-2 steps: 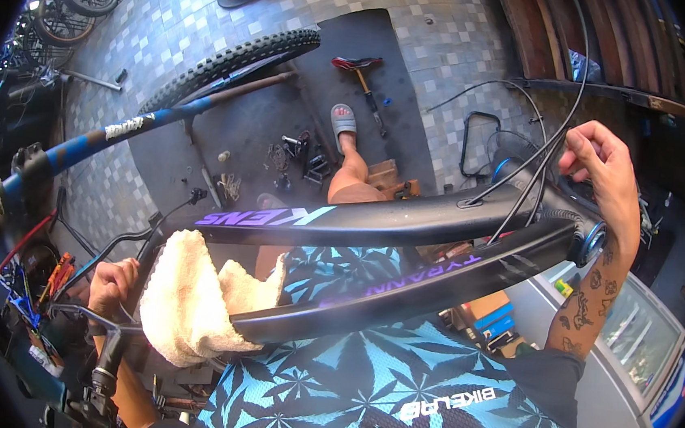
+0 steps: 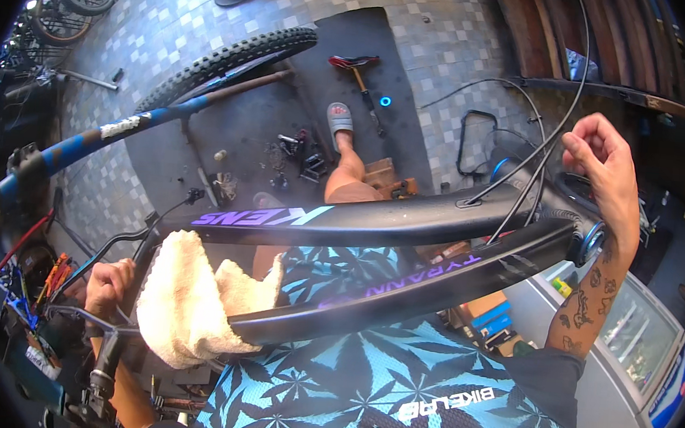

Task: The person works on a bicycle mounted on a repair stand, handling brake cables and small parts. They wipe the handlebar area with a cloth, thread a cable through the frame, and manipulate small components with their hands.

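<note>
A black bicycle frame [image 2: 407,220] with purple lettering lies across my lap. A cream towel [image 2: 180,306] is draped over its lower left part. My left hand [image 2: 110,285] is closed in a fist beside the frame's rear tubes, left of the towel; what it grips, if anything, is hidden. At the right, above the head tube [image 2: 588,242], my right hand [image 2: 604,159] is raised with curled fingers, thumb and fingertips together. A black cable [image 2: 574,96] passes right by those fingertips; whether they pinch it I cannot tell. More cables [image 2: 537,182] come out of the frame.
A blue repair-stand tube [image 2: 79,150] crosses at left, with a knobby tyre [image 2: 233,62] behind it. On the dark mat lie a saddle with post [image 2: 359,69], a blue ring [image 2: 385,101] and loose parts [image 2: 307,154]. A glass-topped freezer [image 2: 633,337] stands at right.
The blue ring on the mat shows as a fuller circle now. My right hand is slightly higher, its fingers curled much as before. The view has shifted slightly; the left hand stays put.
</note>
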Demonstrator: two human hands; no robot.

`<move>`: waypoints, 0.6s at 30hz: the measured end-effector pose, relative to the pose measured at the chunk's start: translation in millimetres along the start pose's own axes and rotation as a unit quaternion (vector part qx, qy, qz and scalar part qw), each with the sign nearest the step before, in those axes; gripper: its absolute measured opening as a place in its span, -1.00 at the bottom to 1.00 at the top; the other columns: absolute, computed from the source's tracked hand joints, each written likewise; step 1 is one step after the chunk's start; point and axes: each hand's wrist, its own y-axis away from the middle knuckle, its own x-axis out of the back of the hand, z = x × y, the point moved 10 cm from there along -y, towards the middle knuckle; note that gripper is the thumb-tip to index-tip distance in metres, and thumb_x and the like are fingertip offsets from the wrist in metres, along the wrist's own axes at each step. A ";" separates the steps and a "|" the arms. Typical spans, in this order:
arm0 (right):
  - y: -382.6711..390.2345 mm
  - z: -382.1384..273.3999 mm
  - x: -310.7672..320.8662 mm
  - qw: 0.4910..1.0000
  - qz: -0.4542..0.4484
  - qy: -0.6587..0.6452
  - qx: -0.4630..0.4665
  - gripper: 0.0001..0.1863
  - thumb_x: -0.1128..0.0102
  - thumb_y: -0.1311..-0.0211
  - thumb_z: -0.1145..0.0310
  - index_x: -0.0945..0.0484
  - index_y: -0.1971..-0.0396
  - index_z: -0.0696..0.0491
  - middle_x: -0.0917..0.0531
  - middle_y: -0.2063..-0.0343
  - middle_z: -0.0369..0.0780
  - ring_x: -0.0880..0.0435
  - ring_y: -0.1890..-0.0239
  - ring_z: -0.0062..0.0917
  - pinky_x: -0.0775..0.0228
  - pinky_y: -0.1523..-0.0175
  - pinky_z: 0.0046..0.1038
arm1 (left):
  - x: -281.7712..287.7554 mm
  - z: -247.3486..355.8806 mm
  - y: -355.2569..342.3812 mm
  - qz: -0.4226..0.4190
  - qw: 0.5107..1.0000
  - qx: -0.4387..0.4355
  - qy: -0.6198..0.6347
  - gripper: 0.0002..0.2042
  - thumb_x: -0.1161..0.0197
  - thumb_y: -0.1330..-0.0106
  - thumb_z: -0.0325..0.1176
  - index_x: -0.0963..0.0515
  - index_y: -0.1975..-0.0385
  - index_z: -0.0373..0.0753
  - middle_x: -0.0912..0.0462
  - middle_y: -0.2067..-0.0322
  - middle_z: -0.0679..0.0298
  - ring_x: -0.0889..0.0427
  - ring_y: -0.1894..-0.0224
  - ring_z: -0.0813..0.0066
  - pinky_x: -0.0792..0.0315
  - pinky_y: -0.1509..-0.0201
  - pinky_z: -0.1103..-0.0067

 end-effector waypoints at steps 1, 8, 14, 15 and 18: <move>1.0 -9.4 7.5 0.998 0.037 0.052 0.026 -0.73 -0.46 -0.34 0.21 -0.60 0.18 0.06 -0.70 0.31 -0.38 -0.64 0.26 -0.74 -0.43 0.12 -0.64 | 1.2 -1.8 -1.3 -0.014 1.000 -0.002 -0.002 -0.37 -0.46 -0.22 0.25 -0.46 0.75 -0.20 -0.39 0.68 0.37 -0.28 0.49 0.46 -0.18 0.20 0.44; 12.3 -92.8 -29.3 0.942 -0.177 0.101 0.266 -0.68 -0.60 0.07 0.48 -0.81 0.21 0.07 -0.64 0.19 -0.26 -0.64 0.08 -0.47 -0.48 -0.08 -0.39 | 35.8 -22.7 -2.2 0.032 0.998 0.009 -0.058 -0.33 -0.48 -0.22 0.25 -0.33 0.83 -0.12 -0.33 0.78 0.45 -0.17 0.62 0.57 -0.07 0.29 0.50; 14.5 -108.5 -59.7 0.887 -0.273 0.189 0.322 -0.75 -0.60 0.05 0.40 -0.84 0.29 -0.02 -0.67 0.34 -0.32 -0.61 0.23 -0.47 -0.37 0.07 -0.37 | 51.4 -33.2 6.9 0.090 0.994 0.034 -0.052 -0.36 -0.47 -0.23 0.03 -0.13 0.78 -0.11 -0.14 0.72 0.51 -0.06 0.54 0.63 -0.15 0.04 0.52; 12.9 -109.2 -61.9 0.892 -0.292 0.165 0.304 -0.77 -0.59 0.04 0.41 -0.84 0.29 -0.02 -0.67 0.38 -0.31 -0.61 0.27 -0.48 -0.36 0.08 -0.38 | 53.5 -34.5 8.9 0.100 0.993 0.039 -0.053 -0.36 -0.47 -0.24 0.06 -0.13 0.76 -0.11 -0.14 0.70 0.50 -0.07 0.52 0.62 -0.15 0.03 0.53; 9.4 -108.5 -65.7 0.900 -0.361 0.106 0.222 -0.87 -0.49 -0.14 0.45 -0.78 0.30 0.10 -0.68 0.46 -0.27 -0.62 0.43 -0.44 -0.41 0.26 -0.44 | 59.9 -40.0 13.9 0.116 0.990 0.051 -0.065 -0.37 -0.47 -0.24 0.07 -0.14 0.70 -0.11 -0.11 0.65 0.49 -0.07 0.48 0.61 -0.16 0.01 0.53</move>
